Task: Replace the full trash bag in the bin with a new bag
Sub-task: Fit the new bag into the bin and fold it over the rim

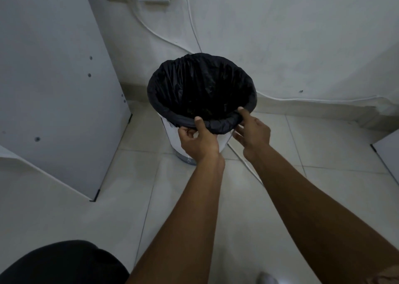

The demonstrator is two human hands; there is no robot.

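On the tiled floor point(129, 175) beside the wall point(302, 46), the white bin point(224, 140) is standing upright. A black trash bag point(216, 126) is lining it, its edge folding over the rim. The left hand point(198, 139) is pinching the bag's near edge, thumb on top and fingers curled beneath. The right hand point(253, 133) is gripping the edge likewise, just beside it.
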